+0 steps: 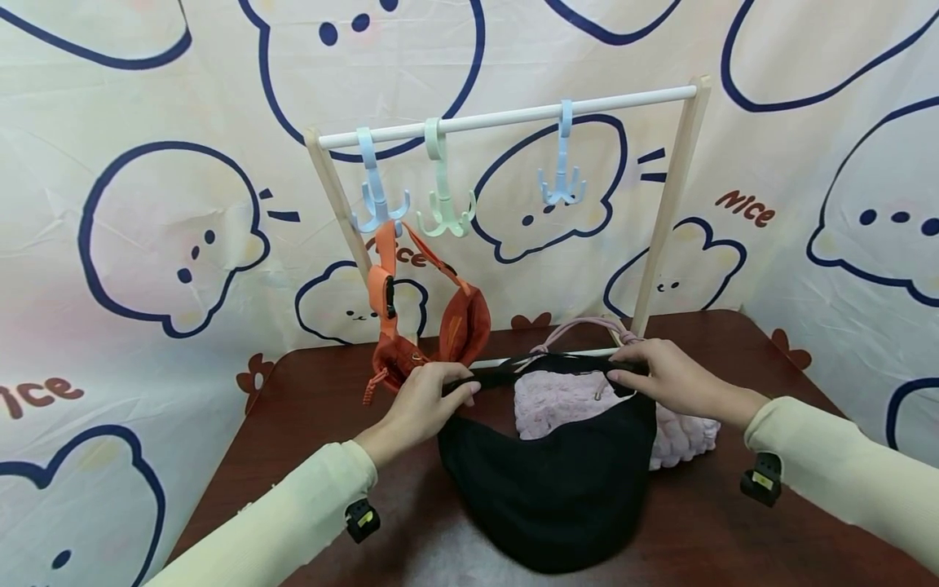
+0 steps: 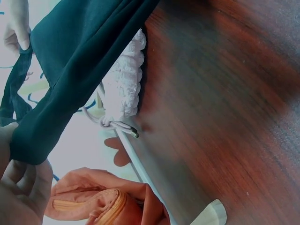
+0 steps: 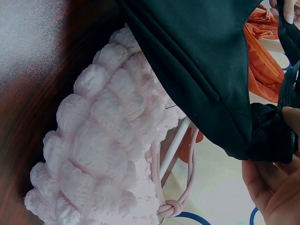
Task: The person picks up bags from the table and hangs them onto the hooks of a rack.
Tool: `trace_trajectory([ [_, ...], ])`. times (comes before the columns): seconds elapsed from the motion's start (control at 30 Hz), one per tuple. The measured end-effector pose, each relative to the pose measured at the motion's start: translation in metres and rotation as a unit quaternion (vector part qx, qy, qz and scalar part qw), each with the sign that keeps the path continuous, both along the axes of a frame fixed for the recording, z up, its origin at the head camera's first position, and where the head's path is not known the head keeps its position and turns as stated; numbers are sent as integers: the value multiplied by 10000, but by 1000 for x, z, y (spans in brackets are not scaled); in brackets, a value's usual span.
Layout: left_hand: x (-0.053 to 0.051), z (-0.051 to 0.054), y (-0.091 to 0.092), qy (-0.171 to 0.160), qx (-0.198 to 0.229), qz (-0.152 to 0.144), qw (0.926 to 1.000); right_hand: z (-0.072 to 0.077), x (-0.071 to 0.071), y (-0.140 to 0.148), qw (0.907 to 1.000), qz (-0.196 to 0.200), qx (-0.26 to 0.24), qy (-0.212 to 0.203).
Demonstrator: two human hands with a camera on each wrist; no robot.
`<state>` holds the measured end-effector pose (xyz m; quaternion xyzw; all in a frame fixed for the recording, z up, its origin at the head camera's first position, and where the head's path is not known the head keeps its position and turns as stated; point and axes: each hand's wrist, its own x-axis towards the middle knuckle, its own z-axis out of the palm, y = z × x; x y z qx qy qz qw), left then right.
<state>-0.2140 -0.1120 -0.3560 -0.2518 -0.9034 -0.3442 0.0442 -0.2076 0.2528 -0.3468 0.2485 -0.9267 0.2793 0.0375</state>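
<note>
A black shoulder bag (image 1: 550, 489) hangs between both hands, its body drooping above the table. My left hand (image 1: 425, 403) grips the left end of its strap, thumb on top. At the other end my right hand (image 1: 678, 379) holds the strap, pinched between thumb and fingers; the right wrist view shows gathered black fabric (image 3: 272, 136) there. Behind the black bag lies a pale pink puffy bag (image 3: 98, 126) with a knotted cord handle (image 1: 587, 324), partly covered. An orange bag (image 1: 465, 326) hangs by its strap near my left hand.
A wooden rack with a white rail (image 1: 506, 121) stands at the back of the brown table (image 1: 323, 489). On the rail hang a blue hook (image 1: 374, 196) bearing the orange bag, a green hook (image 1: 444, 196) and another blue hook (image 1: 562, 171). A patterned cloth backdrop (image 1: 161, 106) surrounds the table.
</note>
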Motion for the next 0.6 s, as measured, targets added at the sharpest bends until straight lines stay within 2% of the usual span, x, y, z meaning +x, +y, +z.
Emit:
trace_trajectory([
  [0.4,-1,7,0,245,192,101,9995,8,4,-7,9997,-160,-178,93],
  [0.6,0,10,-1,190,193,140,9995,9,6,-10,9996,-190,-180,112],
])
